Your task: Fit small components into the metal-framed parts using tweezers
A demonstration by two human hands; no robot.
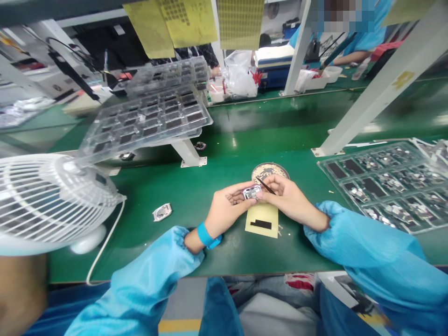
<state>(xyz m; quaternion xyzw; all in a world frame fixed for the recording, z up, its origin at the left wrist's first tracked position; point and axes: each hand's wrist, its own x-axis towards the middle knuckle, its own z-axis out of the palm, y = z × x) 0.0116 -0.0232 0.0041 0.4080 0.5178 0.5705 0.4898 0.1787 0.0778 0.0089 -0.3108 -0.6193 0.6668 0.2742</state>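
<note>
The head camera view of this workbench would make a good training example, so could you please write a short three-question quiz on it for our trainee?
1. Open question: which tool is in the right hand?
2. True or false: the left hand holds a small silvery part.
3. Multiple choice: what colour is the sheet on which the black piece lies?
a) blue
b) pale yellow
c) red

Key:
1. Dark tweezers.
2. True.
3. b) pale yellow.
</note>
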